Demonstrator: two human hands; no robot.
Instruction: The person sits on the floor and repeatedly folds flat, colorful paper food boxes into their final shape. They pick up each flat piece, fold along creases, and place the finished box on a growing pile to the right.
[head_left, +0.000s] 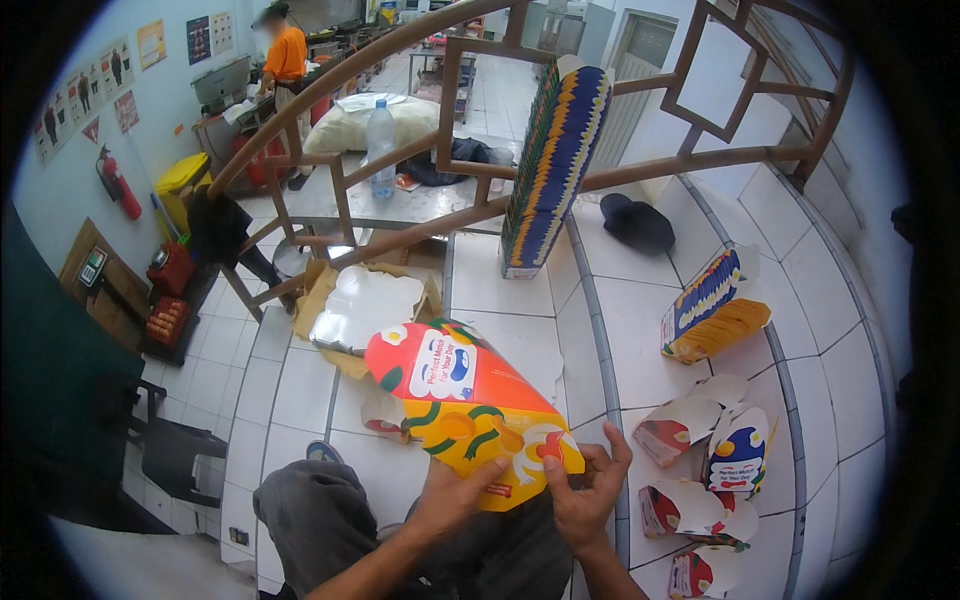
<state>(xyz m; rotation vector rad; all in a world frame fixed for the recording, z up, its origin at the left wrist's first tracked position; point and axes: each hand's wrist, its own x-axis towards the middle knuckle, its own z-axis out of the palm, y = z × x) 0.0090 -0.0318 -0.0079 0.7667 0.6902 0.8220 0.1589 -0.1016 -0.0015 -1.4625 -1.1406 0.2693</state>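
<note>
A flat printed paperboard food carton (480, 397), red, orange and yellow with drawn fruit and eggs, is held over my lap. My left hand (457, 495) grips its lower left edge, thumb on top. At the lower right corner, my right hand (589, 495) pinches it between thumb and fingers, with the index finger raised. Beyond it, a cardboard box (307, 307) holds a stack of white flat cartons (367, 304). Partly hidden by the held carton, another small carton (386, 416) rests on the tiled step.
A tall stack of nested cartons (555, 172) leans near the brown metal railing (637, 169). On the right step stand a shorter stack (709, 300), several folded cartons (739, 461) and a dark cap (637, 223). A plastic bottle (381, 150) stands on the metal table beyond. A person in orange (285, 56) works farther back.
</note>
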